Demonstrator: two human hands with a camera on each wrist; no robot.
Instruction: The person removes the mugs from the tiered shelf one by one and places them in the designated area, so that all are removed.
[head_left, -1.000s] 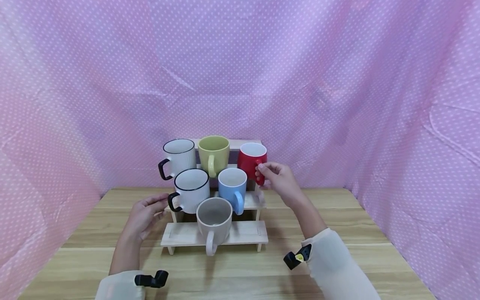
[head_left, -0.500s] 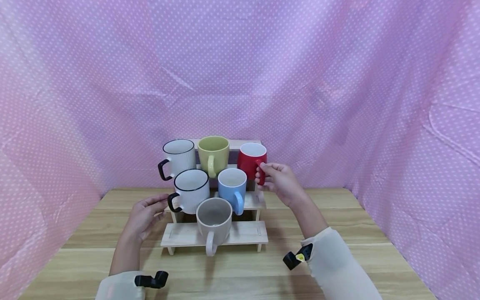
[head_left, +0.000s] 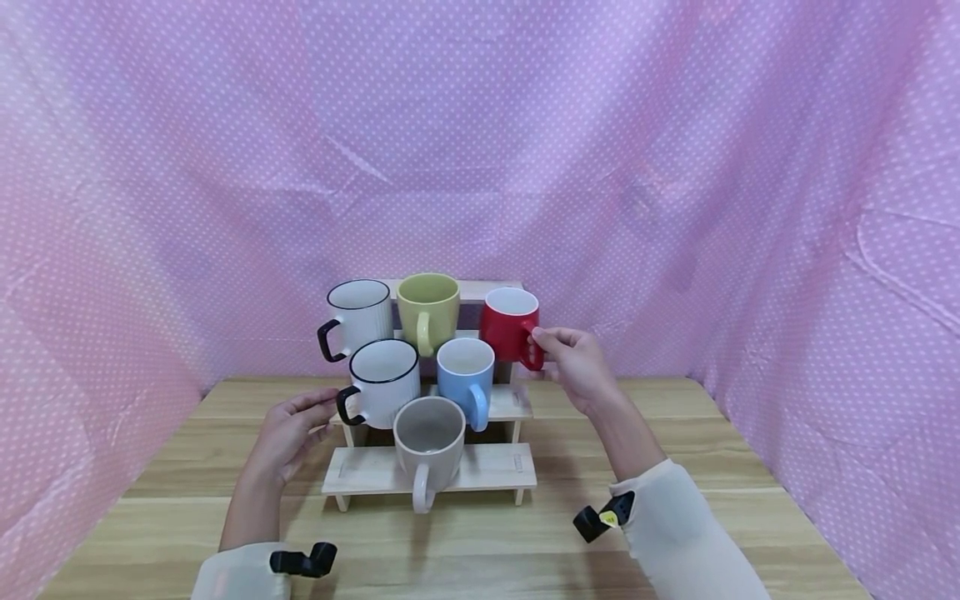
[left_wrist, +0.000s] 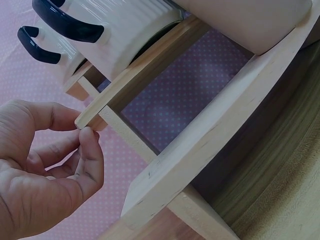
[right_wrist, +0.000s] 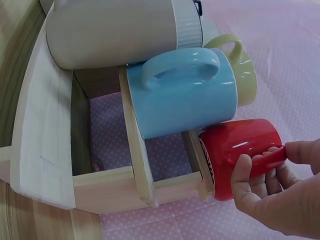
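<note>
My right hand (head_left: 577,364) grips the handle of a red mug (head_left: 501,331), white inside, at the right end of the top tier of a wooden step shelf (head_left: 495,467). The right wrist view shows the mug (right_wrist: 240,142) against the board's end; whether it bears on the board I cannot tell. With thumb and forefinger my left hand (left_wrist: 45,165) pinches the left end of the shelf's middle board (left_wrist: 145,62). Close to that hand is a white mug (head_left: 386,400) with black rim and handle. A light blue mug (head_left: 453,379) stands beside it.
Another black-rimmed white mug (head_left: 367,321) and a yellow-green mug (head_left: 442,321) share the top tier. On the lowest board stands a beige mug (head_left: 438,458), handle forward. The shelf is on a wood-grain table (head_left: 480,550) before a pink dotted curtain (head_left: 480,167).
The red mug has shifted slightly to the right with my right hand. My left hand and the other mugs keep their places.
</note>
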